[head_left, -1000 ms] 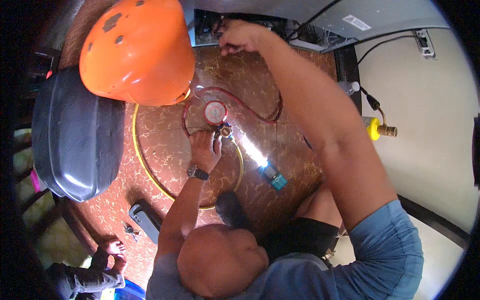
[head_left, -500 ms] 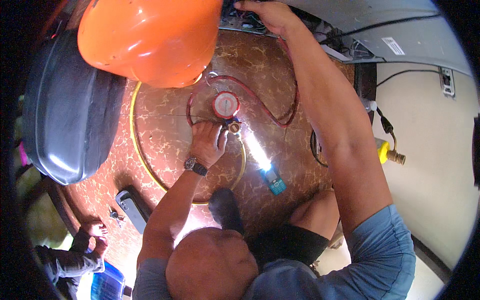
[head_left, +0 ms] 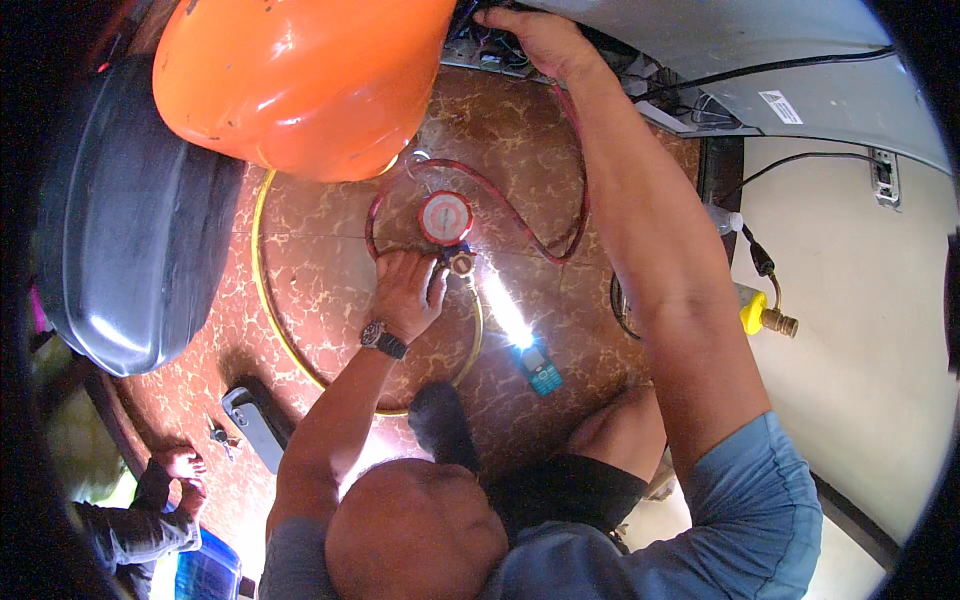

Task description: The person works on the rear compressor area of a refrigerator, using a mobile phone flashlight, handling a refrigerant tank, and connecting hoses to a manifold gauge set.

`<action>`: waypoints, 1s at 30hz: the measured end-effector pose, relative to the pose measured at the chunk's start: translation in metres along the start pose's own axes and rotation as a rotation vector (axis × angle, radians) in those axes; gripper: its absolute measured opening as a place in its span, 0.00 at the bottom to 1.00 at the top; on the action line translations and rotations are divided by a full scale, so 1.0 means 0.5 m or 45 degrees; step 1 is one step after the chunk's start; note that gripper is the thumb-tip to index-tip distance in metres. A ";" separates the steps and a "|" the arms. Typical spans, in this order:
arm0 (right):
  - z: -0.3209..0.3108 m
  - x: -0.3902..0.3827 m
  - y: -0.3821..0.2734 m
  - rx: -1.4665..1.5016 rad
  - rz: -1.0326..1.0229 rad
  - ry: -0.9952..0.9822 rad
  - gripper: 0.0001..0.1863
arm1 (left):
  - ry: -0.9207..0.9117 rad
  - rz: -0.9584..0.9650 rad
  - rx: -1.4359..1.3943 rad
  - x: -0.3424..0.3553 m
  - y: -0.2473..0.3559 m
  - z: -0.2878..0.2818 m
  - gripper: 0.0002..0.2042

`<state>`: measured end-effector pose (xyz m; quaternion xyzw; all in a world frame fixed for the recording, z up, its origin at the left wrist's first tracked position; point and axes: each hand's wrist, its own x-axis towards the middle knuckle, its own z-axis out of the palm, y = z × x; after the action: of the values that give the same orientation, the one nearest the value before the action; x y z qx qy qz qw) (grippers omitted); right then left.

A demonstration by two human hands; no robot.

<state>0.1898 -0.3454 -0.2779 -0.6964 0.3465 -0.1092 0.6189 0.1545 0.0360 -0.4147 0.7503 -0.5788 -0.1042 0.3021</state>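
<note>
Head view: L hand (head_left: 405, 295) at pressure gauge (head_left: 446, 218), R hand (head_left: 550, 42) at appliance wiring

Gauge lies on brown marbled floor (head_left: 530, 210), face up, just beyond L hand. L fingers bent by its brass valve knob (head_left: 461, 263); can't tell if pinching or only resting. R hand is up at the wiring compartment (head_left: 490, 65) of the grey appliance (head_left: 740, 70); wires & small parts sit inside. R fingertips partly hidden, so grip can't be told.

Containers: orange rounded tank (head_left: 300, 90), upper L, contents not visible; blk hard-shell case (head_left: 130, 220) just beside it, contents n/v too. Clear bottle (head_left: 720, 216) w/ white cap, partly behind R forearm.

Red hose (head_left: 510, 210) loops R of gauge; yellow hose (head_left: 262, 280) curves L, toward tank. Teal keypad phone (head_left: 541, 376), its light on, lies nr gauge.
</note>
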 end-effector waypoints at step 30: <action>-0.069 -0.132 0.042 -1.639 -0.315 0.744 0.29 | 0.099 0.030 0.010 0.008 0.003 0.003 0.14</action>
<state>0.1137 -0.3318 -0.2722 -0.8998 0.4121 -0.1345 -0.0498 0.1538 0.0315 -0.4145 0.7479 -0.5759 -0.0692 0.3227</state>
